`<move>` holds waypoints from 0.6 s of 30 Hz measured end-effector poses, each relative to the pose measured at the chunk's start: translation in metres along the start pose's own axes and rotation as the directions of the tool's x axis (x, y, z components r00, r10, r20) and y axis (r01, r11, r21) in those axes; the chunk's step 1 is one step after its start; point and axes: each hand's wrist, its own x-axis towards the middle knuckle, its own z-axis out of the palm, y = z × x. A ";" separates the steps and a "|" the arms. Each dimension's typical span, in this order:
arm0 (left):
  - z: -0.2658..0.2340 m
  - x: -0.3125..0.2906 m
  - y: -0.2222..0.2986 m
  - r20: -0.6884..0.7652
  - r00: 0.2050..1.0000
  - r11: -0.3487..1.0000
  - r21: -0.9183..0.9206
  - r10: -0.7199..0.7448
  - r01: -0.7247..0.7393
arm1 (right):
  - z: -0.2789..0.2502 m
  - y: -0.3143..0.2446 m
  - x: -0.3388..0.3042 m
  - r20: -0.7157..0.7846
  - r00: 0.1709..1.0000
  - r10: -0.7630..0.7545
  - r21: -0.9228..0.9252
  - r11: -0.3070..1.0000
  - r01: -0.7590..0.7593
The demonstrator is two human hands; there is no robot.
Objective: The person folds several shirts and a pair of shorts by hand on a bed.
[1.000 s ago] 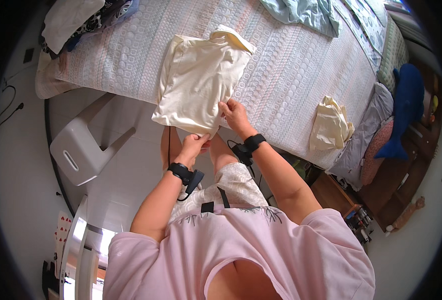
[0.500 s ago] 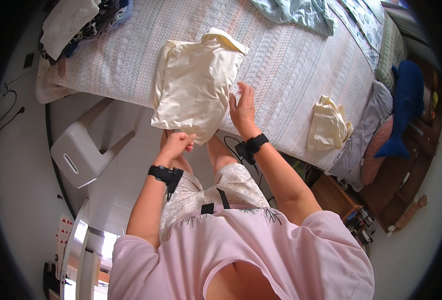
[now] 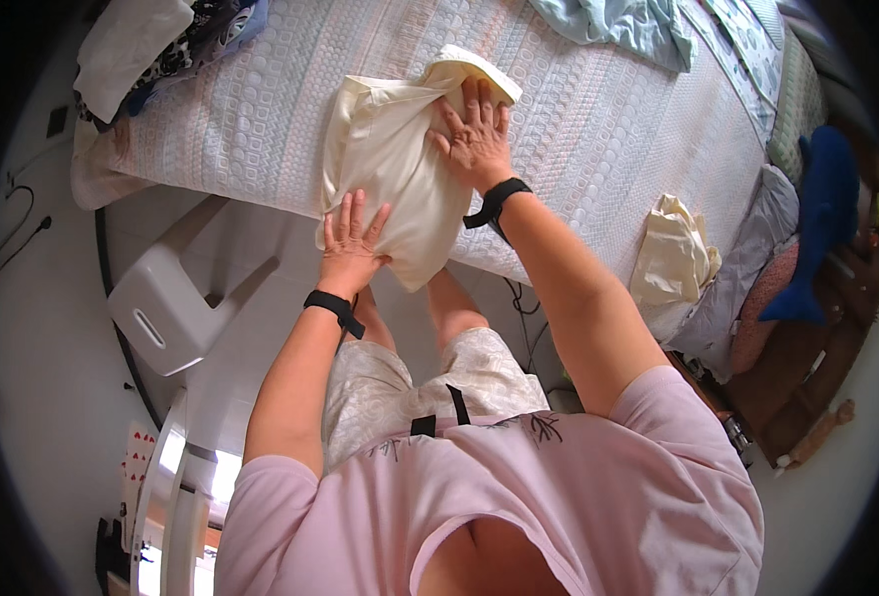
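Note:
A cream garment lies folded into a rough rectangle at the front edge of the bed, with a collar-like band at its far right corner. Its near corner hangs over the edge. My left hand rests on the near left part, fingers spread. Farther up, my right hand lies flat on the cloth just below the band, its fingers stretched out. Neither hand grips the cloth. Both wrists wear black straps.
The patterned bedspread spans the bed. A clothes pile is at far left, a light blue garment at the back. A second cream cloth lies right, near a blue whale plush. A grey stool stands left.
My right hand has moved from beside the garment up onto its far right part. My left hand, pinched at the near edge before, has moved up and spread flat on the cloth.

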 end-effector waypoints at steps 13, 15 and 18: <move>-0.075 0.073 -0.004 -0.059 0.996 0.985 0.164 0.068 -0.058 | -0.017 -0.030 -0.085 -0.164 0.928 0.335 0.596 0.783 -0.178; -0.064 0.096 -0.025 -0.033 0.999 0.975 0.220 -0.023 0.030 | 0.012 -0.046 -0.116 0.174 0.772 0.611 0.770 0.405 -0.494; -0.057 0.095 -0.048 -0.038 0.999 0.987 0.155 -0.031 0.037 | 0.001 -0.069 -0.117 0.462 0.751 0.471 0.875 -0.103 -0.474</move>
